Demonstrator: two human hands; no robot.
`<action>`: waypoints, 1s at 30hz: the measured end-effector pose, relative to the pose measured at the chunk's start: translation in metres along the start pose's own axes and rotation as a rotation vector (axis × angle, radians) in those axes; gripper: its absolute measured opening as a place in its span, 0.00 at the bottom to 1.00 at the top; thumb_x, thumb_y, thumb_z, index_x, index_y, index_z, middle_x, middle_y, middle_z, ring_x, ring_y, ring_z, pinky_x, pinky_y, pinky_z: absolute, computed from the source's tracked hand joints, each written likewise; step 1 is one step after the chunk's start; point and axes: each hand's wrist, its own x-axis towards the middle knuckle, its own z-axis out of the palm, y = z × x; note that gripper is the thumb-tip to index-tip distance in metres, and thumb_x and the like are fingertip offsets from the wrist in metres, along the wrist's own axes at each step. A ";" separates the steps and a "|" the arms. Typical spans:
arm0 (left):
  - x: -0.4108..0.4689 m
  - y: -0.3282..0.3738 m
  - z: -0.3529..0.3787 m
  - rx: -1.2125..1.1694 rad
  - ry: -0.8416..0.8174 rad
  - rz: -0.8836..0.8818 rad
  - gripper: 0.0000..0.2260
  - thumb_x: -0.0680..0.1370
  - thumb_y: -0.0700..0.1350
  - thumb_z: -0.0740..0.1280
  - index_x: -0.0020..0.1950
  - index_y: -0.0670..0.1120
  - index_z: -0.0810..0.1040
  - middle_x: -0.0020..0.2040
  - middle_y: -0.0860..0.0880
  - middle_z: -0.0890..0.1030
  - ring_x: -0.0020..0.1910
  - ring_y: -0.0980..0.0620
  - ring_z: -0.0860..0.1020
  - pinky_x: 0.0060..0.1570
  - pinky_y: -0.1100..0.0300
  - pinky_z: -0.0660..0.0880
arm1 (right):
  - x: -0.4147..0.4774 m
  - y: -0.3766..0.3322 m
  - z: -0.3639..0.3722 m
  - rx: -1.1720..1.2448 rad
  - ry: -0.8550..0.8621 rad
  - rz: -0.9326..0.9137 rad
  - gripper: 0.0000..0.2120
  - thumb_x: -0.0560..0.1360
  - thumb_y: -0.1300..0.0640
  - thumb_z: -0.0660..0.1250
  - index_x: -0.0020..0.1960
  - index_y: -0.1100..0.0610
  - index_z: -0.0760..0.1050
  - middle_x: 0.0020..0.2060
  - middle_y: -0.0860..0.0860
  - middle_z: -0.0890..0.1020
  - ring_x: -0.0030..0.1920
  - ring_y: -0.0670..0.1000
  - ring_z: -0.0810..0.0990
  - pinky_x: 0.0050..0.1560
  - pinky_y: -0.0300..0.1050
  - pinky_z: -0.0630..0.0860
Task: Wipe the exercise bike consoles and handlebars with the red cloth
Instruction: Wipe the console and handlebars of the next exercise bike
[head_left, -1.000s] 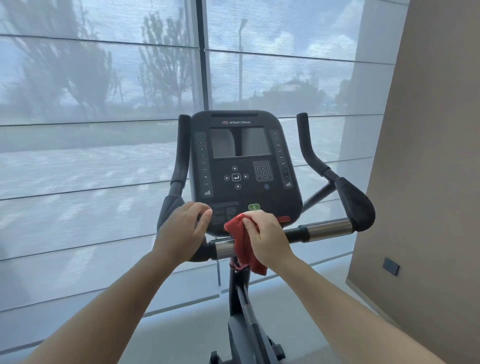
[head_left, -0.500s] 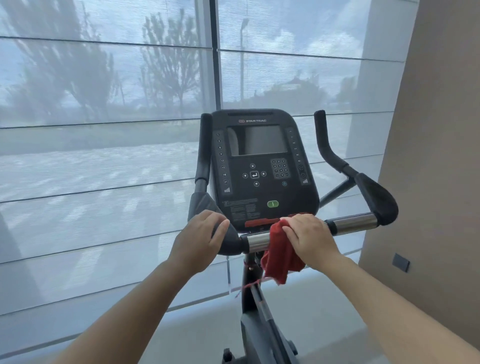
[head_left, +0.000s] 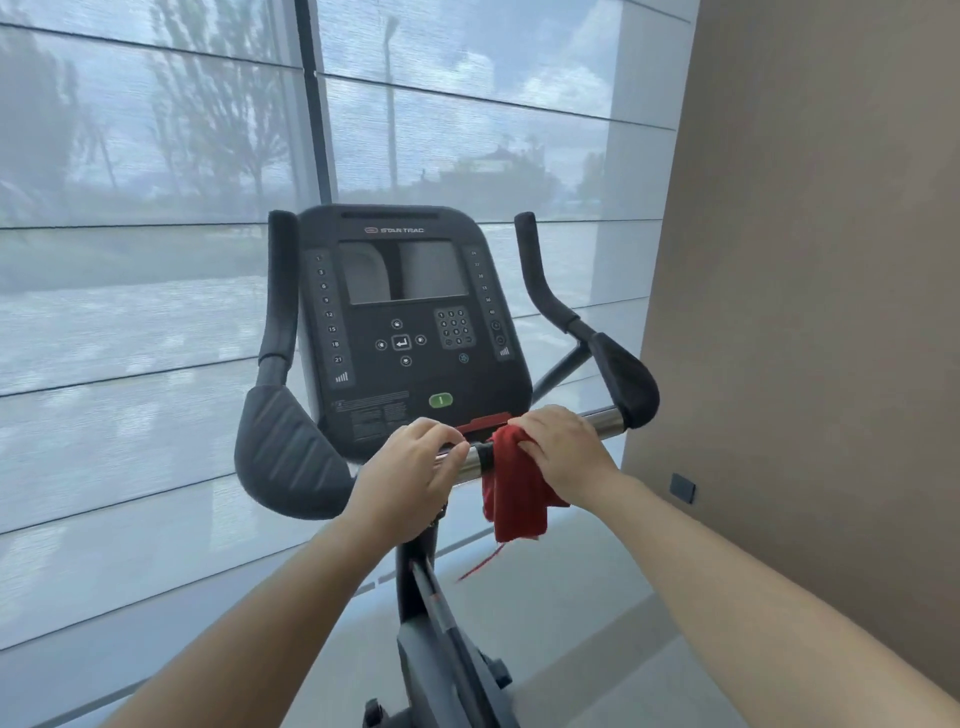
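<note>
Ahead of me a tall window with a grey mesh blind fills the feed, with a beige wall to the right. The bike's black console stands between two padded handlebar grips. The left hand curls its fingers, held together, over the chrome crossbar just below the console. Just beside it, the right hand wraps its fingers round the red cloth, pressing it on that bar; the loose end hangs beneath
</note>
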 end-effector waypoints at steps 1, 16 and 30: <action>0.004 0.004 0.004 0.005 -0.007 -0.005 0.12 0.80 0.53 0.55 0.55 0.51 0.76 0.55 0.55 0.75 0.56 0.55 0.71 0.53 0.59 0.69 | 0.000 0.007 -0.001 -0.021 -0.006 -0.010 0.15 0.79 0.52 0.56 0.64 0.50 0.70 0.60 0.46 0.75 0.63 0.50 0.68 0.64 0.45 0.61; 0.072 0.106 0.113 0.144 0.196 -0.275 0.12 0.79 0.50 0.59 0.57 0.48 0.76 0.56 0.52 0.76 0.57 0.52 0.72 0.54 0.59 0.69 | -0.010 0.135 0.009 0.047 0.119 -0.290 0.19 0.78 0.52 0.53 0.67 0.54 0.69 0.62 0.50 0.76 0.63 0.55 0.71 0.64 0.54 0.63; 0.094 0.168 0.125 0.191 0.267 -0.400 0.12 0.79 0.50 0.58 0.57 0.47 0.76 0.55 0.51 0.77 0.58 0.52 0.72 0.58 0.58 0.69 | 0.042 0.207 -0.040 0.276 0.225 -0.317 0.17 0.78 0.57 0.59 0.65 0.57 0.72 0.62 0.52 0.75 0.65 0.55 0.69 0.66 0.59 0.63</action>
